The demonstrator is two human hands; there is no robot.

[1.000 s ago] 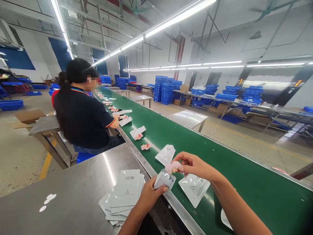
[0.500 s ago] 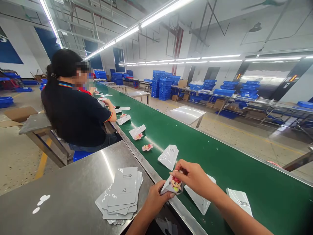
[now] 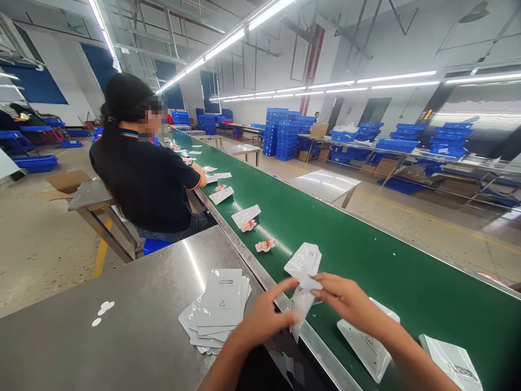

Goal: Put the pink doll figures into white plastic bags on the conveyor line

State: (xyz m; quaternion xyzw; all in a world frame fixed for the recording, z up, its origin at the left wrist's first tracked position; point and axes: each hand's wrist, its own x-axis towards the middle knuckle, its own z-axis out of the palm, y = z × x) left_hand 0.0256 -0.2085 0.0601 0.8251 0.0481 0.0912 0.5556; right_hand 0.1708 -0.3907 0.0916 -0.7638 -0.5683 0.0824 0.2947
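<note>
A small white plastic pouch (image 3: pixel 302 307) hangs over the near edge of the green conveyor belt, slightly blurred. My right hand (image 3: pixel 350 298) pinches its upper edge between thumb and fingers. On the other side, my left hand (image 3: pixel 268 312) has thumb and index finger spread wide, their tips close to or touching the pouch. No toy figure shows on the pouch's visible side. Just beyond lies another white pouch (image 3: pixel 304 259) on the belt. Nearer my right forearm are a further pouch (image 3: pixel 366 342) and a stack of pouches (image 3: pixel 453 361).
Left of the belt, a metal table (image 3: pixel 142 326) carries a pile of flat white pouches (image 3: pixel 222 304) and several white stickers (image 3: pixel 106 307). A pink toy figure (image 3: pixel 265 246) lies on the green belt (image 3: pixel 325 233). A co-worker in a dark shirt (image 3: pixel 142 174) sits along the belt.
The pouch has turned so the toy figure at its opening no longer shows. My left hand's fingers have spread, and my right hand has shifted to the pouch's upper edge. The view has swung left.
</note>
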